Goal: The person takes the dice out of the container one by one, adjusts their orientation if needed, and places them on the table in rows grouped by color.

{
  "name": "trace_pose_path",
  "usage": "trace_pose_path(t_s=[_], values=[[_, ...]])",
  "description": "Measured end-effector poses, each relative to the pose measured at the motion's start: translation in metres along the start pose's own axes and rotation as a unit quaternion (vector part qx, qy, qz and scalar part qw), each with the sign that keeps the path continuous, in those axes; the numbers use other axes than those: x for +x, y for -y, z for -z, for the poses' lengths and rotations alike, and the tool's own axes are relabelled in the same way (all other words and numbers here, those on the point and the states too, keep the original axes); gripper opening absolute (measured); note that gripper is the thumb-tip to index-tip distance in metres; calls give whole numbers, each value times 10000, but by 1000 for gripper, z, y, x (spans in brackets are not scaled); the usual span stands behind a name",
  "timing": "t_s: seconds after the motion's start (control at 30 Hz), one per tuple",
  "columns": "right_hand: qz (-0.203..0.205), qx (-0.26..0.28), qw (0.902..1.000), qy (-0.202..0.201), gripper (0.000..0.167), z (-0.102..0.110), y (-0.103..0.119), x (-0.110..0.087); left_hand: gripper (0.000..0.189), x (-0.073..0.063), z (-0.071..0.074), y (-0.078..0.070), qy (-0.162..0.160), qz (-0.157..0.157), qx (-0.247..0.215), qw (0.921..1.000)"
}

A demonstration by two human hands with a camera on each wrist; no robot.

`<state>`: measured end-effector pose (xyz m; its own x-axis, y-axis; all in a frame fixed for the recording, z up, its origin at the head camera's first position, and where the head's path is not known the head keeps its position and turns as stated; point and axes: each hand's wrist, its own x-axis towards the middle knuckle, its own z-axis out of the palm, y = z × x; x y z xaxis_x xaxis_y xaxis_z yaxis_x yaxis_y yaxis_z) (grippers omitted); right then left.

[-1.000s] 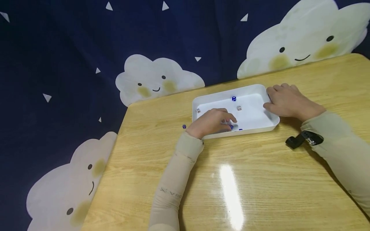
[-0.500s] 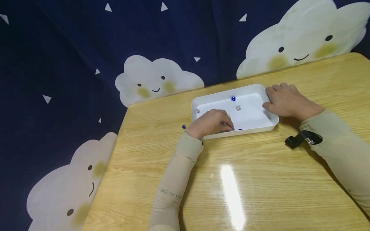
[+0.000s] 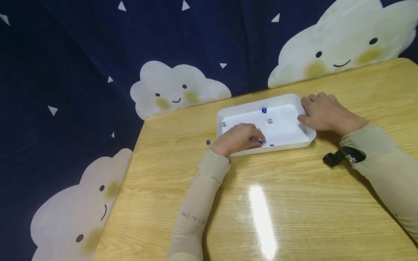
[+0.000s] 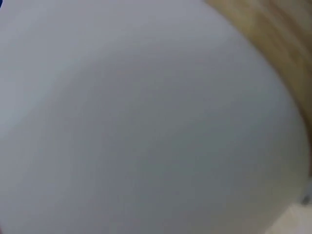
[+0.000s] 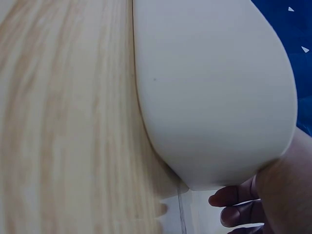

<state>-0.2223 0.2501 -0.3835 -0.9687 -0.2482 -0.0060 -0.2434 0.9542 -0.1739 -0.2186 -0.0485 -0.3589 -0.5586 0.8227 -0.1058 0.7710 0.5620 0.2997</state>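
At mid-frame, the left grip [image 3: 237, 137] curls round a blue die [image 3: 260, 142] inside the white tray [image 3: 289, 127], seemingly picking or turning it; the next move calls for a light, secure pinch. Farther right, the right grip [image 3: 326, 112] clamps the tray's end.

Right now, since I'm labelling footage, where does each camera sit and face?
Head: worn there, facing forward and down at the tray, left hand and right hand.
Left wrist: worn there, facing a blurred pale surface; no hand plainly shows.
Right wrist: worn there, facing the tray's outside; fingers show lower right.
Head and right wrist share tray and table.
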Motion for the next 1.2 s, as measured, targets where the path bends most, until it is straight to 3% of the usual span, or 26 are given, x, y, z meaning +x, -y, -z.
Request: trace_pose_path(t_s=[0.37, 0.73, 1.2], values=[[7, 19, 10000, -59, 55, 1, 1, 1, 20, 1, -1, -2, 110, 93, 109, 9998], [-9, 11, 10000, -36, 56, 2, 1, 0, 17, -4, 7, 2, -22, 135, 270, 9995], [-57, -28, 10000, 0, 61, 2, 3, 0, 22, -21, 21, 11, -406, 630, 253, 9969]])
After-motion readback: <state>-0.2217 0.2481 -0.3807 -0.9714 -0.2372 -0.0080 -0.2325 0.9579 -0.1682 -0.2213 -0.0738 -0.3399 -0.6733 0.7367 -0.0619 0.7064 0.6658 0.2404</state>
